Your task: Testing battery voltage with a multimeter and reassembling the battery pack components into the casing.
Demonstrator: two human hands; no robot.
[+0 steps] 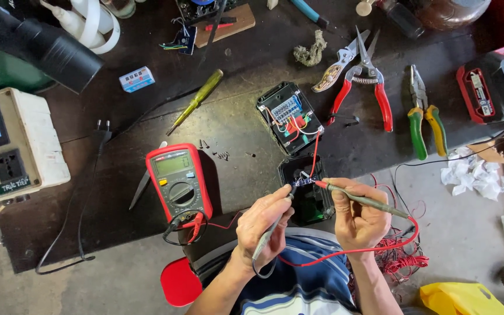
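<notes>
- Left hand (pixel 262 224) had its grip pinched on the black probe (pixel 275 219); long axis ran up-right, tip on the small circuit board (pixel 303 182).
- Right hand (pixel 357 219) had its grip pinched on the red probe (pixel 361 198); axis ran up-left, tip on the same board from the opposite side.
- Board lay just ahead of both hands, over the open black housing (pixel 307 195) (right hand slightly nearer).
- Red multimeter (pixel 178 182) sat left of the hands on the dark worktop (pixel 240 125).
- Farther out: second opened case with wiring (pixel 289 116), yellow screwdriver (pixel 196 100), red-handled snips (pixel 368 81), green-handled pliers (pixel 422 114).
</notes>
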